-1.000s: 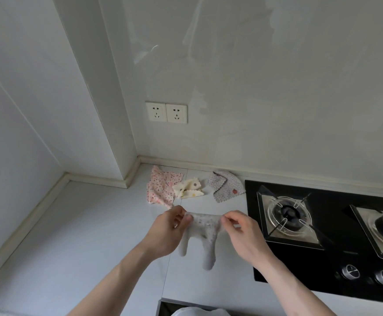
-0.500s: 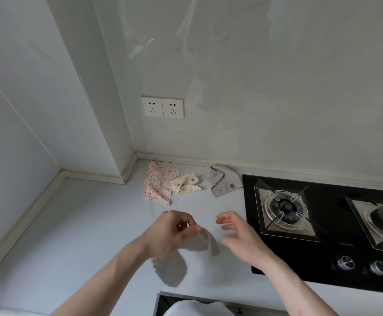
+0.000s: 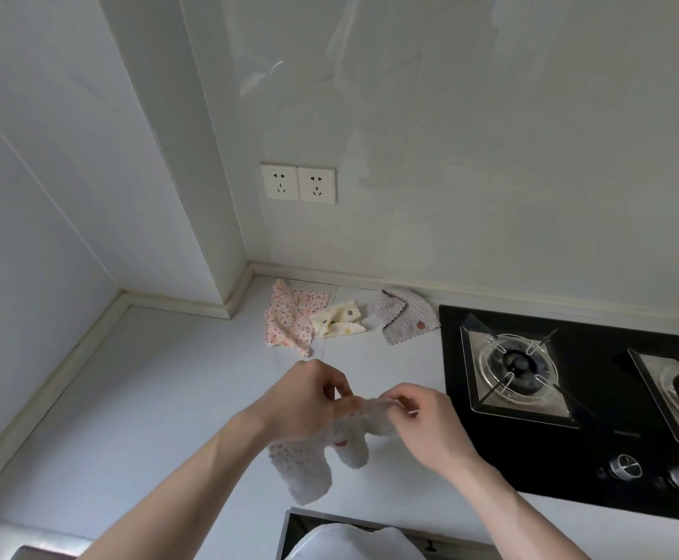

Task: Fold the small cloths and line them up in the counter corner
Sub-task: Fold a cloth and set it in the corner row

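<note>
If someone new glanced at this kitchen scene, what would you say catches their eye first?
Probably the two hands at centre: the left hand and right hand pinch a pale dotted cloth in the air above the counter. Behind them, three small cloths lie near the wall corner, the pink cloth leftmost. The black stove sits at right.
</note>
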{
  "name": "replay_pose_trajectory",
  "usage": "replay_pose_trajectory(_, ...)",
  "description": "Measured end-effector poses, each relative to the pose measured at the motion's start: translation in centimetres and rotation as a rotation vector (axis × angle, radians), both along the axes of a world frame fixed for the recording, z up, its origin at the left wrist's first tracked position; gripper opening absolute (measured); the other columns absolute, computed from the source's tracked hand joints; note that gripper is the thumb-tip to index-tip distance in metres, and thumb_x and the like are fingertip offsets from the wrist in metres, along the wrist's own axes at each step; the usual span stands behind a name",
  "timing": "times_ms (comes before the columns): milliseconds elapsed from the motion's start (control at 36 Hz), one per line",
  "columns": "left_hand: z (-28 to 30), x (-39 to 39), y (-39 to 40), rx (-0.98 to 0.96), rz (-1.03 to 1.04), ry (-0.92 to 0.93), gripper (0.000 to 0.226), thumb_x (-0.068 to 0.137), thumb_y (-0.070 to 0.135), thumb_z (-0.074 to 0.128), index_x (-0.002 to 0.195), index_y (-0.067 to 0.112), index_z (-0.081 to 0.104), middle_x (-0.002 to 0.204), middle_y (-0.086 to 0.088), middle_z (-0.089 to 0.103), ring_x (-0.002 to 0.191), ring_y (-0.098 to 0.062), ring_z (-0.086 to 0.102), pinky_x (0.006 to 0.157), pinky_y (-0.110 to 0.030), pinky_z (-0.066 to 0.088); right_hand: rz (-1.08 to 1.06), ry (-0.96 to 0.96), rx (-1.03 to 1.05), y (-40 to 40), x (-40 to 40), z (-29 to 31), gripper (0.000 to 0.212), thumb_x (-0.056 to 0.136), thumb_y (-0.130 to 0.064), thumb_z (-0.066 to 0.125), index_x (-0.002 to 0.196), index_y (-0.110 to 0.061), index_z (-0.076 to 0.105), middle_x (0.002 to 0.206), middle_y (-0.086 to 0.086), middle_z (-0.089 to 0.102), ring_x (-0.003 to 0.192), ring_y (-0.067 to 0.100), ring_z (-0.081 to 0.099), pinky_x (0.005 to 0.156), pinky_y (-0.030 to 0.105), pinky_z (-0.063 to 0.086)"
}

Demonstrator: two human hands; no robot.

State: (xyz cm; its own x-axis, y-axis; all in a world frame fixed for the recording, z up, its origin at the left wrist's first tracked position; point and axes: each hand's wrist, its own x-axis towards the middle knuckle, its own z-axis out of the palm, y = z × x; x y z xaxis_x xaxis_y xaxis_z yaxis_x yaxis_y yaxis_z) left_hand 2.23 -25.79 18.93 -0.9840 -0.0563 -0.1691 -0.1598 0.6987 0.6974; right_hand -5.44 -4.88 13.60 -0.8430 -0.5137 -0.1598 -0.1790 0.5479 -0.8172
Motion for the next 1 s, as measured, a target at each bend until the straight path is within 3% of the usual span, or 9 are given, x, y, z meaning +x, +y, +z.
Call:
replay_pose_trajectory(139, -0.8, 0.6, -0.8, -0.159, -0.051, -0.113, 0.038, 0.076, 0.065, 0.075, 0.088, 0.029, 0.077, 0.078, 0.012, 0.07, 0.071, -0.004, 0.062, 0.062, -0.018, 0.048, 0.034, -0.016, 0.003, 1.5, -1.3, -0.4, 0.022, 0.092, -0.015, 0.066, 0.087, -0.034, 0.075, 0.087, -0.026, 0.073, 0.087, -0.007, 0.067, 0.073, 0.007, 0.045)
replay_pose_trajectory(250, -1.9, 1.3, -1.5, -0.245, -0.092, -0.295, 0.03, 0.075, 0.052, 0.072, 0.066, 0.024, 0.067, 0.058, 0.013, 0.058, 0.056, -0.004, 0.051, 0.051, -0.018, 0.038, 0.107, -0.046, 0.118, 3.1, -2.1, -1.0, 0.018, 0.093, -0.017, 0.064, 0.088, -0.03, 0.075, 0.075, -0.024, 0.07, 0.077, -0.007, 0.065, 0.068, 0.009, 0.044)
replay_pose_trajectory(333, -2.9, 1.3, -2.2, -0.246, -0.074, -0.364, 0.033, 0.081, 0.044, 0.068, 0.051, 0.033, 0.06, 0.048, 0.018, 0.052, 0.054, -0.003, 0.047, 0.053, -0.021, 0.035, 0.112, -0.048, 0.162, 3.8, -2.6, -2.0, 0.017, 0.094, -0.019, 0.064, 0.089, -0.033, 0.073, 0.084, -0.021, 0.071, 0.085, -0.011, 0.063, 0.071, 0.006, 0.042)
replay_pose_trajectory(444, -4.9, 0.1, -3.3, -0.196, 0.026, -0.309, 0.02, 0.086, 0.05, 0.066, 0.075, 0.035, 0.072, 0.078, 0.021, 0.07, 0.08, -0.003, 0.065, 0.075, -0.028, 0.056, 0.079, -0.039, 0.202, 3.8, -3.7, -3.3, 0.012, 0.094, -0.027, 0.065, 0.09, -0.035, 0.073, 0.09, -0.02, 0.072, 0.089, -0.01, 0.064, 0.072, 0.007, 0.043)
replay_pose_trajectory(500, -6.1, -0.6, -3.6, -0.2, 0.096, -0.249, 0.017, 0.089, 0.047, 0.066, 0.087, 0.033, 0.076, 0.088, 0.02, 0.071, 0.089, -0.006, 0.066, 0.082, -0.031, 0.056, 0.053, -0.027, 0.221, 3.6, -4.4, -4.2, 0.01, 0.094, -0.031, 0.065, 0.089, -0.034, 0.073, 0.089, -0.019, 0.073, 0.088, -0.007, 0.065, 0.073, 0.012, 0.046)
replay_pose_trajectory(694, -9.7, -2.9, -3.0, -0.199, 0.27, -0.12, 0.016, 0.092, 0.03, 0.063, 0.1, 0.03, 0.078, 0.106, 0.013, 0.073, 0.099, -0.011, 0.066, 0.082, -0.025, 0.051, -0.1, 0.066, 0.235, 2.4, -6.4, -6.2, 0.004, 0.088, -0.027, 0.073, 0.085, -0.029, 0.074, 0.082, -0.014, 0.07, 0.078, 0.002, 0.065, 0.063, 0.008, 0.041)
replay_pose_trajectory(833, -12.1, -2.8, -2.2, -0.241, 0.36, -0.066, 0.011, 0.091, 0.029, 0.068, 0.097, 0.032, 0.077, 0.101, 0.01, 0.063, 0.094, -0.014, 0.063, 0.076, -0.028, 0.051, -0.127, 0.119, 0.247, 2.1, -6.3, -7.0, 0.013, 0.086, -0.021, 0.076, 0.081, -0.032, 0.071, 0.09, -0.014, 0.067, 0.085, 0.005, 0.063, 0.074, 0.02, 0.042)
replay_pose_trajectory(1000, -14.2, -0.9, -1.4, -0.26, 0.339, -0.052, 0.019, 0.096, 0.026, 0.06, 0.101, 0.032, 0.077, 0.113, 0.016, 0.07, 0.097, -0.015, 0.066, 0.082, -0.031, 0.055, -0.117, 0.127, 0.29, 3.0, -4.9, -8.5, 0.011, 0.086, -0.021, 0.077, 0.081, -0.029, 0.072, 0.092, -0.015, 0.062, 0.073, -0.003, 0.054, 0.062, 0.009, 0.035)
